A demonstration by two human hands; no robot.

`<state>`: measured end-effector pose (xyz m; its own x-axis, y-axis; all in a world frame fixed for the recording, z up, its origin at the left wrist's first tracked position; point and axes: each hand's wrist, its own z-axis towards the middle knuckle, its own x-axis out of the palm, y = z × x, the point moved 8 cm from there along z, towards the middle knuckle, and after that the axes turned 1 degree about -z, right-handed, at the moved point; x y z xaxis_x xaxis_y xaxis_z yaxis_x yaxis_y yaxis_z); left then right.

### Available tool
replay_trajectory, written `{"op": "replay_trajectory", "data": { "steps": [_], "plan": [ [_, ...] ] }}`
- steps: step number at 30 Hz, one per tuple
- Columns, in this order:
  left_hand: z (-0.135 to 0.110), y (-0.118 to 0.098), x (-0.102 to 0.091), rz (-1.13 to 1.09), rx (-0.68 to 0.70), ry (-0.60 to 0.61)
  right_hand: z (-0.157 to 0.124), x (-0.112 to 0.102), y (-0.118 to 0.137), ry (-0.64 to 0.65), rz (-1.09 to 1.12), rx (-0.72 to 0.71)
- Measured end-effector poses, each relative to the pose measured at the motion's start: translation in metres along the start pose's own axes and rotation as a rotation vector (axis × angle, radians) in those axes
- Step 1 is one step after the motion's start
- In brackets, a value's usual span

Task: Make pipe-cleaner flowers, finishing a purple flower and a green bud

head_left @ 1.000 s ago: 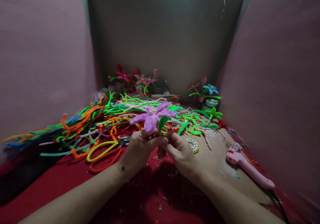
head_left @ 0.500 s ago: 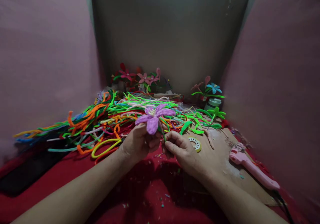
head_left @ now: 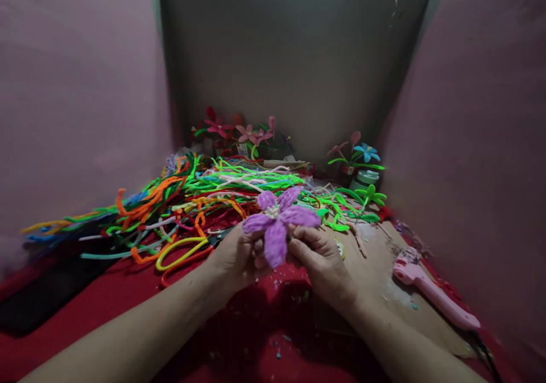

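Note:
A purple pipe-cleaner flower (head_left: 275, 245) with a pale centre faces me between my hands. My left hand (head_left: 241, 255) is closed behind its left petals, the fingertips partly hidden by the flower. My right hand (head_left: 318, 256) pinches the flower from the right, just below a petal; the stem is hidden behind the bloom. Just left of my left hand lie scissors (head_left: 181, 253) with yellow and red handles. A roll of tape (head_left: 340, 248) is mostly covered by my right hand.
Pipe cleaners (head_left: 251, 179) in many colours are heaped across the back and left. On the right, a pink glue gun (head_left: 435, 292) rests on cardboard (head_left: 384, 275). Finished flowers (head_left: 247, 134) and a jar (head_left: 365, 178) stand behind. A black flat object (head_left: 46, 297) lies left on red cloth.
The flower has come lower and slightly right, and its face has tipped toward me so all petals show. The stem, visible before, is now hidden. Both hands have stayed close to it.

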<state>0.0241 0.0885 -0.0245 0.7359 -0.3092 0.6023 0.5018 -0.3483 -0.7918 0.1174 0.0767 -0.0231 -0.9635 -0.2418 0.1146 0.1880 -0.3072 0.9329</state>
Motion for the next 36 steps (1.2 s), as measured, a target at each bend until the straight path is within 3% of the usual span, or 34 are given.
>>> {"op": "replay_trajectory", "data": {
  "steps": [2, 6, 10, 14, 18, 26, 33, 36],
  "plan": [
    [0.002, -0.013, -0.006, 0.038, 0.093, -0.080, 0.001, -0.003, -0.002, -0.029, 0.087, 0.036],
    [-0.004, -0.053, -0.024, 0.255, 0.415, -0.338, 0.003, -0.005, 0.000, -0.062, 0.254, 0.091],
    [-0.013, -0.078, -0.014, 0.817, 0.719, -0.390, 0.004, -0.007, -0.001, -0.084, 0.304, 0.115],
    [-0.024, -0.072, 0.015, 1.496, 1.103, -0.351, 0.005, -0.008, -0.007, -0.094, 0.309, 0.119],
    [-0.032, -0.058, 0.031, 1.866, 1.302, -0.340, 0.006, -0.007, -0.008, -0.075, 0.220, 0.096],
    [-0.040, -0.042, 0.045, 2.135, 1.404, -0.274, 0.008, -0.014, -0.003, -0.145, 0.158, 0.061],
    [-0.024, -0.044, 0.028, 2.211, 1.115, -0.328, 0.009, -0.027, -0.002, -0.266, 0.191, 0.070],
    [-0.022, -0.046, 0.023, 2.202, 1.070, -0.375, 0.011, -0.029, -0.004, -0.284, 0.237, 0.079]
  ]
}}
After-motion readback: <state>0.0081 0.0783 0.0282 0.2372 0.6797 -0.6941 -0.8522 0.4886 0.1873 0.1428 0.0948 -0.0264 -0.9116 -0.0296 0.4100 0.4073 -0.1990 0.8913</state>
